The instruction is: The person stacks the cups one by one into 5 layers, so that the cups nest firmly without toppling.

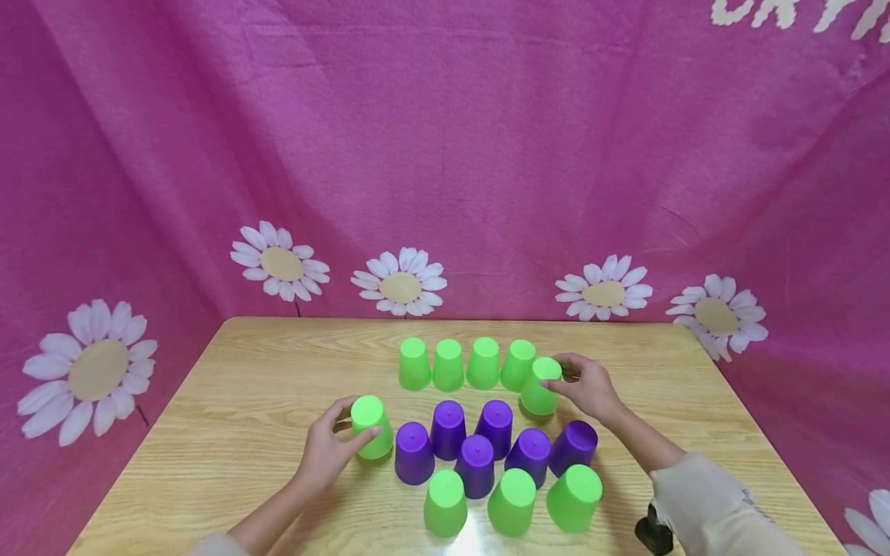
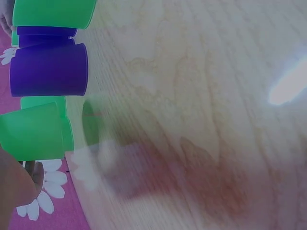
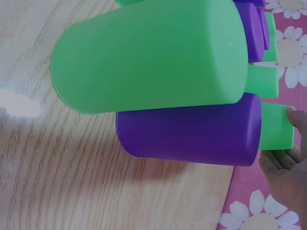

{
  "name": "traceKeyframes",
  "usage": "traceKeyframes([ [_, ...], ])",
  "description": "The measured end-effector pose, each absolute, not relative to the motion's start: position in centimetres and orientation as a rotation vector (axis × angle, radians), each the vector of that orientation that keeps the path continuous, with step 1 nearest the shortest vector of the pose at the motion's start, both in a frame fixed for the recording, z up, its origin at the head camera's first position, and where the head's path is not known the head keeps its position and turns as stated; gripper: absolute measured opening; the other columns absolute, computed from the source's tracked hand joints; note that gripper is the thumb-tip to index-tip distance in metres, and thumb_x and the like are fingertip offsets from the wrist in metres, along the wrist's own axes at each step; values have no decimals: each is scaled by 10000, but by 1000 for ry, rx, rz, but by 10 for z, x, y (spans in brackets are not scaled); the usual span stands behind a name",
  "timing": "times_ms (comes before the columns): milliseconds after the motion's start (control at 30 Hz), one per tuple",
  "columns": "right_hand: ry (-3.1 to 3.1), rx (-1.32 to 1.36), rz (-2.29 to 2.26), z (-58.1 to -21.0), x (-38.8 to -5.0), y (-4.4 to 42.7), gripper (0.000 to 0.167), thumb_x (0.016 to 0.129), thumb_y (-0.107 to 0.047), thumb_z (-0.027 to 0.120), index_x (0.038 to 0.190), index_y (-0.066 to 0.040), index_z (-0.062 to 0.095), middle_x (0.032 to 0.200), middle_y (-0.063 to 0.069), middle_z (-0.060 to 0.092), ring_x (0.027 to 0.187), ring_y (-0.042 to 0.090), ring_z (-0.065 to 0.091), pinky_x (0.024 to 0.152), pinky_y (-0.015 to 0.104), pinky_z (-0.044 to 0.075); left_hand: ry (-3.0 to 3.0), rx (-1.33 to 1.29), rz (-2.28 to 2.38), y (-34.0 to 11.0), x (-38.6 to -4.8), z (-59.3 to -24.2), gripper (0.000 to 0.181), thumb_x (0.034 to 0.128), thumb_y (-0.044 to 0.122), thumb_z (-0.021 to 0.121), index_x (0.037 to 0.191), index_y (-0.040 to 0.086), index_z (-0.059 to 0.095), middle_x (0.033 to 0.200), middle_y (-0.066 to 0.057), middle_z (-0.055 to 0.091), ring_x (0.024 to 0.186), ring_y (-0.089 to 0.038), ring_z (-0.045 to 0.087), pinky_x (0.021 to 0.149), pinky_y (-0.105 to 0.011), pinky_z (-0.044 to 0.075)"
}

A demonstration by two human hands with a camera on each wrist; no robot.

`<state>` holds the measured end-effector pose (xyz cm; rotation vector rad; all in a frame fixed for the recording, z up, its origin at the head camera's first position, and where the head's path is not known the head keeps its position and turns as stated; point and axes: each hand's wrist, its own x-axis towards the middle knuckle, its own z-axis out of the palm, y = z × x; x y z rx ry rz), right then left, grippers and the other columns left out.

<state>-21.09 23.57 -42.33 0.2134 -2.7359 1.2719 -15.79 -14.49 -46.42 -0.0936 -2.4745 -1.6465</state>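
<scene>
In the head view my left hand (image 1: 325,449) grips an upside-down green cup (image 1: 368,436) at the left of several purple cups (image 1: 414,454). Thumb and fingers lie on opposite sides of it. My right hand (image 1: 591,392) holds another inverted green cup (image 1: 537,395), slightly tilted, at the right end of a back row of green cups (image 1: 484,364). Whether either held cup touches the table cannot be told. The left wrist view shows the left hand (image 2: 21,184) at its green cup (image 2: 31,134). A purple cup (image 3: 192,132) partly hides the right hand's cup (image 3: 277,127) in the right wrist view.
Three green cups (image 1: 511,503) stand upside down in front of the purple ones, near the person. All are on a wooden table (image 1: 264,378). Behind it hangs a pink cloth (image 1: 445,170) with white daisies. A small black object (image 1: 653,533) is beside the right sleeve.
</scene>
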Motion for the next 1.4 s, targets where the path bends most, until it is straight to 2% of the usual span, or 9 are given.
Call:
traceKeyframes([
  [200, -2737, 167, 1270, -427, -214, 239, 411, 796, -100, 713, 1127, 100, 574, 1036, 256, 639, 938, 346, 614, 819, 412, 537, -2474, -91, -1632, -141, -163, -460, 502, 738, 99, 766, 1191, 18, 567, 1159, -144, 627, 1007, -282, 607, 875, -336, 523],
  [400, -2737, 161, 1253, -431, -216, 243, 407, 802, -100, 711, 1129, 99, 573, 1051, 267, 633, 960, 374, 611, 839, 450, 529, -2421, -111, -1682, -136, -165, -455, 479, 742, 79, 761, 1176, -1, 576, 1144, -151, 635, 1021, -272, 603, 877, -269, 511],
  [567, -2739, 122, 1233, -434, -220, 246, 411, 807, -87, 701, 1145, 104, 567, 1055, 276, 632, 958, 383, 611, 832, 453, 527, -2388, -150, -1685, -130, -166, -450, 465, 737, 79, 767, 1158, 4, 586, 1132, -146, 643, 1013, -271, 607, 874, -265, 509],
  [833, -2741, 87, 1224, -439, -226, 248, 416, 805, -79, 699, 1147, 115, 563, 1026, 275, 636, 929, 365, 616, 783, 386, 536, -2364, -177, -1663, -129, -175, -445, 472, 732, 83, 772, 1161, 5, 589, 1135, -141, 644, 996, -228, 600, 872, -265, 508],
  [1100, -2765, 42, 1186, -441, -231, 252, 426, 811, -79, 684, 1158, 125, 545, 1028, 281, 624, 939, 377, 605, 787, 408, 533, -2361, -199, -1636, -127, -183, -438, 472, 730, 58, 768, 1160, -9, 585, 1117, -160, 644, 988, -287, 612, 856, -256, 512],
  [1400, -2762, 16, 1185, -444, -238, 255, 420, 832, -84, 664, 1170, 129, 534, 1061, 297, 614, 968, 398, 595, 816, 440, 527, -2358, -206, -1635, -124, -187, -432, 472, 728, 50, 767, 1160, -5, 585, 1096, -152, 654, 996, -268, 614, 858, -255, 513],
])
